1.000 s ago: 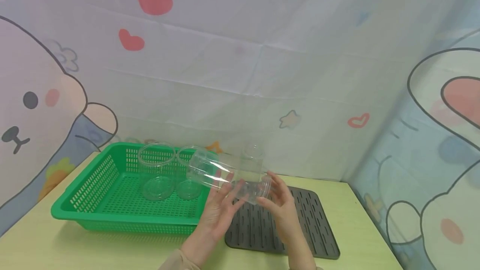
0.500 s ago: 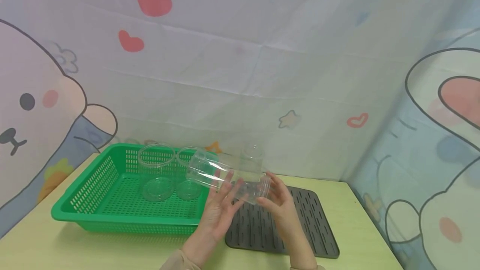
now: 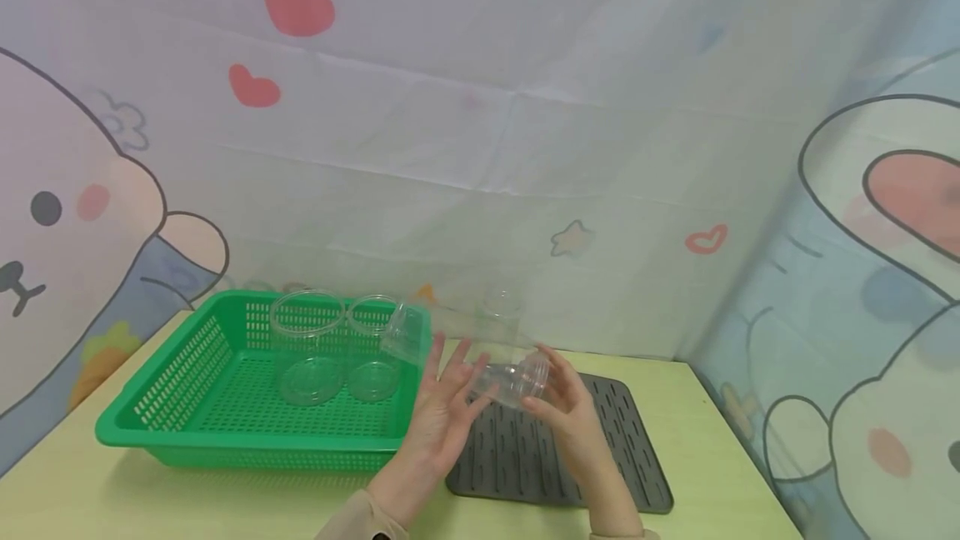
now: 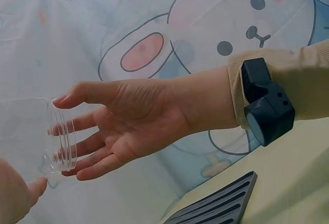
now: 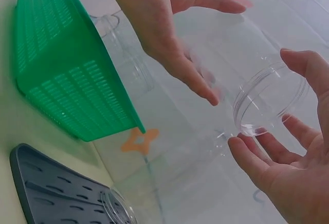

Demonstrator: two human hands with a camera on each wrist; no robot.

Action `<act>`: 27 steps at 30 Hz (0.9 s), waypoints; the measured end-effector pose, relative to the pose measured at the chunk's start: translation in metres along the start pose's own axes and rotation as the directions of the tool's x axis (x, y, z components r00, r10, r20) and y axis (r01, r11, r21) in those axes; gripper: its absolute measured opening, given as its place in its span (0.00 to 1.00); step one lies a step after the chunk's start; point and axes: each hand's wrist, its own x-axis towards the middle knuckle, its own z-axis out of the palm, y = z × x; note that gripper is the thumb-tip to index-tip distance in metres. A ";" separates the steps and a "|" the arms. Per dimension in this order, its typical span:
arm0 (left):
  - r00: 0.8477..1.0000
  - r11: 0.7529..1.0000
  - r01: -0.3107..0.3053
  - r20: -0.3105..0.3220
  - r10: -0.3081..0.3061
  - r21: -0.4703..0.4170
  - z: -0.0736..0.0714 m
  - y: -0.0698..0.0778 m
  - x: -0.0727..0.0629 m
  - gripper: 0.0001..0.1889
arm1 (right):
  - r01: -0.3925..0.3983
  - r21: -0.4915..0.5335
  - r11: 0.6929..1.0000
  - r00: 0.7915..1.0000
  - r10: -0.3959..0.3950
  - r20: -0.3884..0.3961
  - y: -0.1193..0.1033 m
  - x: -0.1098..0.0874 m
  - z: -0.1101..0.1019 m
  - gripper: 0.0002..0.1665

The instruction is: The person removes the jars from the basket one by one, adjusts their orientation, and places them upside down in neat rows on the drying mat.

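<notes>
A clear jar (image 3: 513, 383) with a threaded mouth lies tilted in the air between both hands, its mouth end toward the right. My right hand (image 3: 567, 417) grips the mouth end, thumb on one side and fingertips on the other; the left wrist view shows these fingers round the threads (image 4: 64, 142). My left hand (image 3: 438, 425) holds the body from below, fingers spread and fairly straight. In the right wrist view the left thumb and fingers (image 5: 200, 88) lie on opposite sides of the jar. Nothing shows inside it.
A green slotted basket (image 3: 262, 440) at left holds a wide clear jar (image 3: 309, 382) and a narrower one (image 3: 372, 382), both upright. A dark ridged mat (image 3: 517, 473) lies under the hands. Another clear jar (image 3: 501, 315) stands behind, by the mat's back edge. A printed curtain closes the back.
The held jar has shifted slightly right with the right hand, and the bright reflections along its side have faded. The head view has turned a little. Both hands keep their hold.
</notes>
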 end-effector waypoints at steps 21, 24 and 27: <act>0.986 0.957 -0.162 -0.009 0.169 0.240 0.022 -0.012 0.029 0.48 | -0.011 -0.135 0.991 0.985 -0.012 -0.171 0.017 -0.012 -0.085 0.21; 0.983 0.943 -0.177 0.000 0.184 0.282 0.025 -0.015 0.032 0.49 | -0.005 -0.124 0.992 0.979 -0.021 -0.201 0.023 -0.014 -0.099 0.20; 0.980 0.923 -0.191 0.015 0.197 0.333 0.027 -0.018 0.035 0.50 | 0.002 -0.095 0.995 0.974 -0.024 -0.224 0.029 -0.017 -0.113 0.17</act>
